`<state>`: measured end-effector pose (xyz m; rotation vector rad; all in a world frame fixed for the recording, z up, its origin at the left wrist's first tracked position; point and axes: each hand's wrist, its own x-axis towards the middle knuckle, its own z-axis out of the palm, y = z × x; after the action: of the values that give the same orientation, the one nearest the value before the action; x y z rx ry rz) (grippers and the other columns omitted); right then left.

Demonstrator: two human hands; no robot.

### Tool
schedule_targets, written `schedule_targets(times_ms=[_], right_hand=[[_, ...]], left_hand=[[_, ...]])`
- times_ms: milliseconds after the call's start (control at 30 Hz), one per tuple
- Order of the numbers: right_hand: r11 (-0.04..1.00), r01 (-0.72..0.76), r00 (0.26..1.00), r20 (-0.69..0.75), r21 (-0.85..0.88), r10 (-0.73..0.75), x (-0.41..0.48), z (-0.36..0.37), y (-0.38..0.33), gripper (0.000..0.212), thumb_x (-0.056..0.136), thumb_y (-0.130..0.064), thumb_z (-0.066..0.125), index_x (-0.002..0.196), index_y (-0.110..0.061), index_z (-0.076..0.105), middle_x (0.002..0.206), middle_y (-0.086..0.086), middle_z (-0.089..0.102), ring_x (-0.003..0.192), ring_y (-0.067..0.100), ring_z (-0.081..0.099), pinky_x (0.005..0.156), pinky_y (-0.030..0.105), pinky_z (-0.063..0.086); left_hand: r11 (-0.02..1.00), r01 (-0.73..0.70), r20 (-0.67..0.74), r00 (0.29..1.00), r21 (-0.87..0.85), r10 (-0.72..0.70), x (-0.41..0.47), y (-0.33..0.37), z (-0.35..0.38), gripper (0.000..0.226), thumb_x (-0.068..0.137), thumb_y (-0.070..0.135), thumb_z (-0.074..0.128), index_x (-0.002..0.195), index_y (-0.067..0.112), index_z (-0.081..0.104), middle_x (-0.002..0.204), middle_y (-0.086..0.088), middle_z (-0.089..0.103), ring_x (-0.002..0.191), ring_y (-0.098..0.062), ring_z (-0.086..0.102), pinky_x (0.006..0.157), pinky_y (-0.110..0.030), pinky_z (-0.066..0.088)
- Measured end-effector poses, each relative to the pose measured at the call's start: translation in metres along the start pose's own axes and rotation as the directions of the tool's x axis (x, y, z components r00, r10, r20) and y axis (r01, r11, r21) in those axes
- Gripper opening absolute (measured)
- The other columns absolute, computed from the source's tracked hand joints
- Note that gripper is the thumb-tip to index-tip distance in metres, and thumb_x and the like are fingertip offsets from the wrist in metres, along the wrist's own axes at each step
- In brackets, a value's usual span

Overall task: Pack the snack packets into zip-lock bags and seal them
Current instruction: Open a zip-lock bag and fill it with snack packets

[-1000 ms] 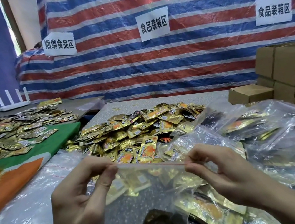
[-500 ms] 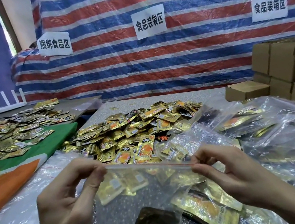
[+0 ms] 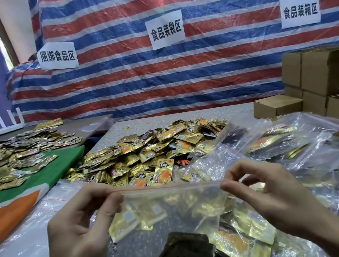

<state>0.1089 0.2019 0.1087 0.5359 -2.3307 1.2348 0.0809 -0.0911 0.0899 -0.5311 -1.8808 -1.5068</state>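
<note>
Before striped tarpaulin, our left hand (image 3: 77,229) and right hand (image 3: 271,192) pinch the filled bag (image 3: 173,208) at its zip ends; uneven pressing could leave gaps.

Single head view, close above table (image 3: 184,116), facing forward-down toward striped tarp wall (image 3: 198,67).

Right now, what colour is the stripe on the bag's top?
Red line on the bag; head view.
</note>
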Motion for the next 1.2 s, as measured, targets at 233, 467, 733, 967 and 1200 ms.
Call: schedule_targets(times_ms=[233,467,733,967,1200], right_hand=[[0.9,-0.288,0.956,0.146,0.326,0.253,-0.017,0.01,0.015,0.013,0.085,-0.032,0.07,0.083,-0.02,0.067,0.086,0.012,0.069,0.084,0.03,0.066,0.076,0.033,0.054],[0.986,-0.156,0.984,0.081,-0.066,0.161,-0.01,0.006,-0.011,0.028,0.081,-0.062,0.062,0.102,-0.043,0.062,0.107,-0.026,0.063,0.102,-0.004,0.06,0.085,0.01,0.045],[0.983,0.106,0.989,0.116,-0.149,-0.089,0.017,0.034,-0.05,0.006,0.09,-0.033,0.067,0.091,-0.027,0.068,0.084,-0.014,0.067,0.081,0.005,0.062,0.076,0.032,0.052],[0.989,0.113,0.976,0.199,-0.1,-0.091,0.017,0.036,-0.053,0.005,0.088,-0.031,0.069,0.088,-0.027,0.066,0.082,-0.014,0.065,0.078,0.004,0.06,0.073,0.031,0.051],[0.996,0.052,0.984,0.173,-0.074,-0.039,0.015,0.035,-0.052,0.009,0.081,-0.038,0.07,0.086,-0.031,0.068,0.077,-0.015,0.067,0.076,0.008,0.062,0.073,0.037,0.053]], left_hand=[[0.979,0.12,0.007,0.993,-0.162,-0.12,-0.002,0.005,0.036,0.017,0.088,-0.011,0.055,0.08,0.002,0.063,0.071,-0.019,0.06,0.06,-0.009,0.058,0.059,-0.014,0.049],[0.989,0.059,0.045,0.998,-0.138,-0.053,-0.004,0.007,0.049,0.003,0.082,0.02,0.07,0.083,0.022,0.068,0.067,-0.006,0.062,0.064,-0.015,0.06,0.062,-0.022,0.049],[0.99,-0.144,0.119,0.982,-0.008,0.144,-0.01,0.03,0.053,0.003,0.077,0.028,0.071,0.078,0.025,0.07,0.063,-0.003,0.062,0.061,-0.019,0.059,0.061,-0.023,0.046],[0.983,-0.176,0.141,0.976,0.051,0.167,-0.011,0.033,0.044,0.008,0.074,0.022,0.073,0.076,0.027,0.067,0.062,0.005,0.058,0.061,-0.013,0.055,0.061,-0.016,0.041],[0.969,-0.235,0.149,0.964,0.074,0.222,-0.015,0.041,0.046,0.012,0.08,0.029,0.06,0.072,0.021,0.064,0.068,0.013,0.056,0.063,-0.006,0.05,0.061,-0.014,0.039]])
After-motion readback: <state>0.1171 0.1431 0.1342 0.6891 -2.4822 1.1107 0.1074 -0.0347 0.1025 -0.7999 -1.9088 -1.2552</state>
